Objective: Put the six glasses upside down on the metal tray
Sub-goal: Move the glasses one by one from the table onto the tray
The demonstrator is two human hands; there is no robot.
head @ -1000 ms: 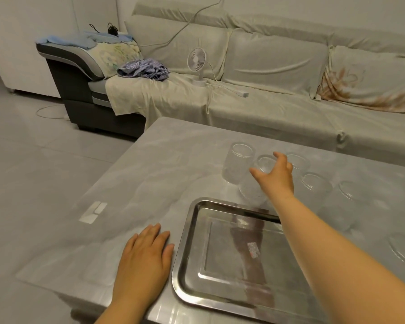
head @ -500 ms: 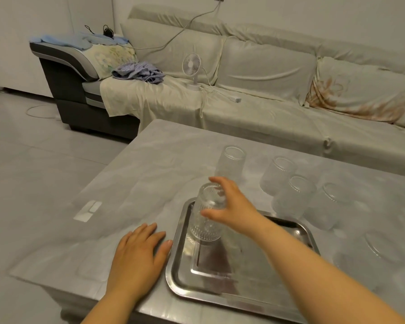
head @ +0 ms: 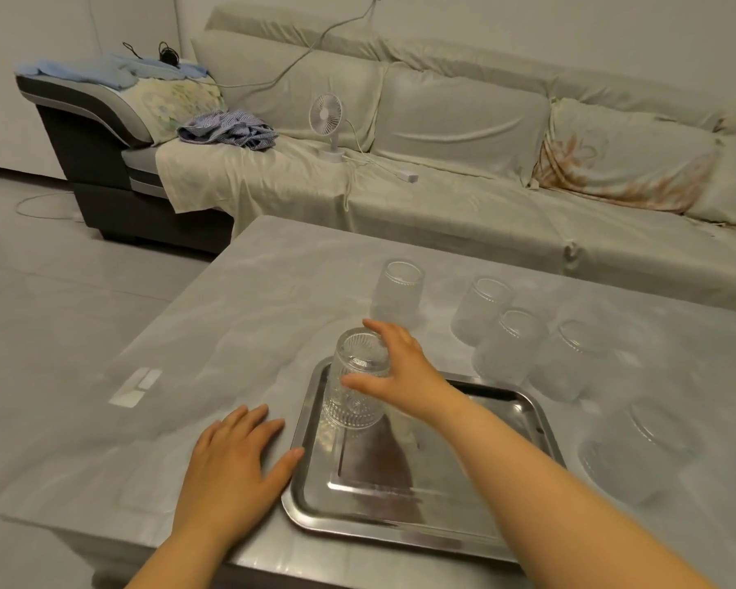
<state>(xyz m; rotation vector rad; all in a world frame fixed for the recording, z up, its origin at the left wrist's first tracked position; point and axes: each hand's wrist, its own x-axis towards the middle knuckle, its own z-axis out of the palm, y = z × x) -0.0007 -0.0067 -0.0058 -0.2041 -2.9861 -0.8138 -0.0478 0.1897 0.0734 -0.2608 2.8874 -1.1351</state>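
glasses: 6 — 1 on metal tray, 5 beside tray on table | trays: 1 | hands: 2 | fans: 1

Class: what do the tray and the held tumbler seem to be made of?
Tray: likely stainless steel, polished; it mirrors the arm and gleams at the rim. Tumbler in the right hand: apparently clear pressed glass, ribbed; the tray shows through it.

1. 2 bare forearms in shot here, no sleeves on either.
2. Left hand: no rings, no watch.
3. Right hand: equally bare, short plain nails.
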